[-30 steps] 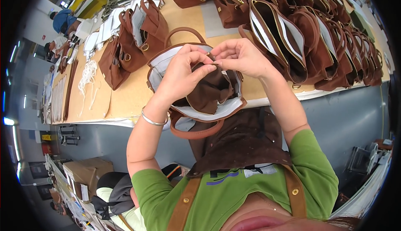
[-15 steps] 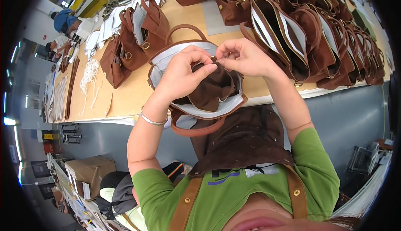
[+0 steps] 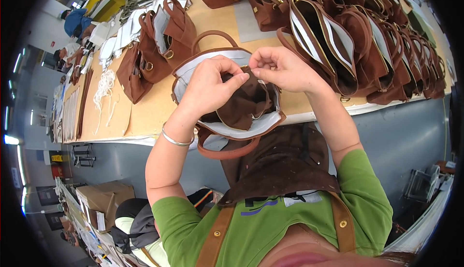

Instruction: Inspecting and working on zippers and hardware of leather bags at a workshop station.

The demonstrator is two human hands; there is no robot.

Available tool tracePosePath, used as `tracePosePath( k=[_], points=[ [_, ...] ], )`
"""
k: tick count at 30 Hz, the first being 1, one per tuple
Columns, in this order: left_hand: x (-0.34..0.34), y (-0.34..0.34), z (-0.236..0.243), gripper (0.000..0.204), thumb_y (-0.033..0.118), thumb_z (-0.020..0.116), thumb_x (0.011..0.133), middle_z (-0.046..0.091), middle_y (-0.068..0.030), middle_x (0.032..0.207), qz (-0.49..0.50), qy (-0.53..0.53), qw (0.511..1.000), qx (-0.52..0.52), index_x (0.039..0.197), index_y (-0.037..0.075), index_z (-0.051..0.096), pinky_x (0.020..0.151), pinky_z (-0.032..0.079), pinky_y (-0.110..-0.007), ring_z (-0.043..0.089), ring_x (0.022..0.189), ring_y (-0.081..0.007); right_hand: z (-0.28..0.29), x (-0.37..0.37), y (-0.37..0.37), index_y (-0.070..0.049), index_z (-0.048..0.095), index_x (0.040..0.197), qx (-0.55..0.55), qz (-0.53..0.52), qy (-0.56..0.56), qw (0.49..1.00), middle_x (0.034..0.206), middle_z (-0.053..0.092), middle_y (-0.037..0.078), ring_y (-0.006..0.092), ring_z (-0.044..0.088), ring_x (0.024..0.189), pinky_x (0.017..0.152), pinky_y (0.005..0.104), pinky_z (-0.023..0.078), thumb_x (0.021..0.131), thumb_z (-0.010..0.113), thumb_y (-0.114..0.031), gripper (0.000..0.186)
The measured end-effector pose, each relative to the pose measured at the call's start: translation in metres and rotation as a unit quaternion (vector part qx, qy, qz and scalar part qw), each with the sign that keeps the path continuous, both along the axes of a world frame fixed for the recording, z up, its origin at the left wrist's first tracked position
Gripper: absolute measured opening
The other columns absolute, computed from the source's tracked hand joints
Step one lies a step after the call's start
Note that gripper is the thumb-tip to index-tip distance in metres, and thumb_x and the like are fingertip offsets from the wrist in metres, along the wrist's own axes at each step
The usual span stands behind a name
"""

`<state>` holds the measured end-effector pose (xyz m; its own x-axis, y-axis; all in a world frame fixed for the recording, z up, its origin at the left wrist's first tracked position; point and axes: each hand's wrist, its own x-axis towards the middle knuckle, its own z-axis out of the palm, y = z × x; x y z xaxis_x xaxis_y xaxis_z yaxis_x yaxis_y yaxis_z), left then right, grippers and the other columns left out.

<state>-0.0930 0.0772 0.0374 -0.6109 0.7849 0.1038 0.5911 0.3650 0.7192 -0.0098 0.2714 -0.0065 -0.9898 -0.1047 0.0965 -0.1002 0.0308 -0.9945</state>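
Observation:
An open brown handbag (image 3: 260, 128) with a pale grey lining (image 3: 191, 69) and a dark brown inner compartment (image 3: 241, 110) lies at the table's near edge, its front handle hanging over. My left hand (image 3: 212, 81) is over the bag's left part, pinching the zipper (image 3: 245, 67) at the top of that compartment between curled fingers and thumb. My right hand (image 3: 282, 71) pinches the same zipper just to the right, its fingertips close beside the left ones. The exact part of the zipper between my fingertips is too small to make out.
On the tan table (image 3: 121, 122) stand brown bags at left (image 3: 133, 71) and many more at right (image 3: 367, 54). White cord (image 3: 104, 91) and white strips (image 3: 111, 45) lie left. Co-workers (image 3: 77, 23) are beyond. A cardboard box (image 3: 104, 202) and another person (image 3: 137, 238) are lower left.
My right hand has shifted slightly right and its fingers are bent more around the zipper. My left hand stays in about the same place, still pinching. The bag has barely moved.

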Motion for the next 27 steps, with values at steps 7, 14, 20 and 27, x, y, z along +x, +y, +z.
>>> tracePosePath(
  k=[7,14,20,27],
  points=[
    [0.000,-0.001,0.003,0.024,0.020,0.073,0.079,0.066,-0.0119,0.078,0.005,0.009,1.000,0.015,0.081,-0.003,0.070,0.067,0.048,-0.035,0.062,0.071,-0.0221,0.002,0.000,0.000,-0.001,0.062,0.094,0.014,-0.007,0.009,1.000,0.079,0.059,-0.002,0.0043,0.052,0.070,0.062,0.0213,0.045,0.089,0.064,-0.007,0.009],
    [0.007,-0.003,0.004,0.015,0.014,0.074,0.080,0.064,-0.0076,0.088,-0.009,0.061,0.997,0.041,0.084,0.001,0.070,0.075,0.047,-0.034,0.060,0.080,-0.0226,-0.002,-0.002,-0.002,0.001,0.064,0.102,0.029,-0.035,0.028,0.999,0.086,0.063,0.001,0.0042,0.055,0.072,0.063,0.0213,0.047,0.088,0.065,-0.008,0.017],
    [0.016,-0.007,0.001,0.009,0.015,0.076,0.078,0.064,-0.0028,0.092,0.012,0.287,0.956,0.054,0.081,0.009,0.070,0.084,0.040,-0.037,0.054,0.079,-0.0203,0.003,-0.002,-0.006,0.002,0.064,0.102,-0.011,-0.073,-0.023,0.997,0.085,0.064,0.002,0.0048,0.057,0.071,0.064,0.0215,0.048,0.089,0.066,-0.010,0.017],
    [0.007,-0.004,-0.002,0.008,0.022,0.075,0.077,0.058,0.0030,0.063,0.039,0.096,0.994,0.027,0.078,0.016,0.071,0.080,0.034,-0.036,0.053,0.076,-0.0190,0.003,-0.002,-0.009,0.003,0.067,0.100,0.021,-0.072,-0.005,0.997,0.081,0.065,0.002,0.0056,0.058,0.071,0.065,0.0214,0.049,0.089,0.067,-0.010,0.017]
  ],
)
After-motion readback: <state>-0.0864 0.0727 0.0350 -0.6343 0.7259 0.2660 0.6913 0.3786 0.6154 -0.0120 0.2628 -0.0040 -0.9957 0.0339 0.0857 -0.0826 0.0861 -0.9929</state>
